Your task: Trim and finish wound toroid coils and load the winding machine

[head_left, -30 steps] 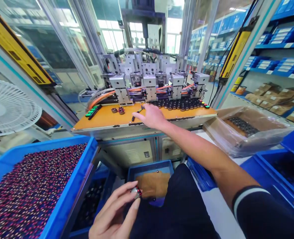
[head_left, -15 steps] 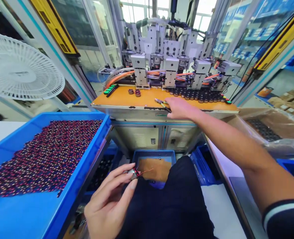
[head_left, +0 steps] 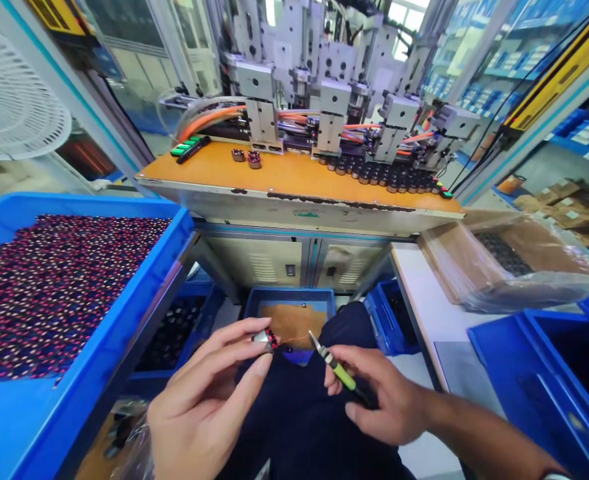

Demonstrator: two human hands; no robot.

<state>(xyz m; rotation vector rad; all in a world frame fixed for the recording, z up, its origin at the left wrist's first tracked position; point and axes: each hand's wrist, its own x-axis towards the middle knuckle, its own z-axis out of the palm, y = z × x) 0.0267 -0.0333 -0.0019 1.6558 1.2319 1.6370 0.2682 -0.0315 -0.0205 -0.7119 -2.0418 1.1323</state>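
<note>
My left hand (head_left: 209, 400) pinches a small wound coil (head_left: 266, 339) with red windings and a thin copper wire end sticking out to the right. My right hand (head_left: 379, 393) is closed round the green handles of small cutting pliers (head_left: 334, 367). The pliers' tip points up and left, a short way from the coil's wire. Both hands are low in the view, above my lap in dark trousers.
A blue tray (head_left: 139, 293) heaped with red coils is at the left. Ahead stands an orange machine table (head_left: 294, 177) with two coils (head_left: 247, 157), a row of dark parts (head_left: 384, 177) and clamp heads. A small blue bin (head_left: 289, 303) lies below; a bagged carton (head_left: 504, 267) and blue crates (head_left: 549, 360) sit right.
My right hand has come back from the orange table with the pliers and now holds them beside the coil. The view has tilted down; my left hand still holds the coil.
</note>
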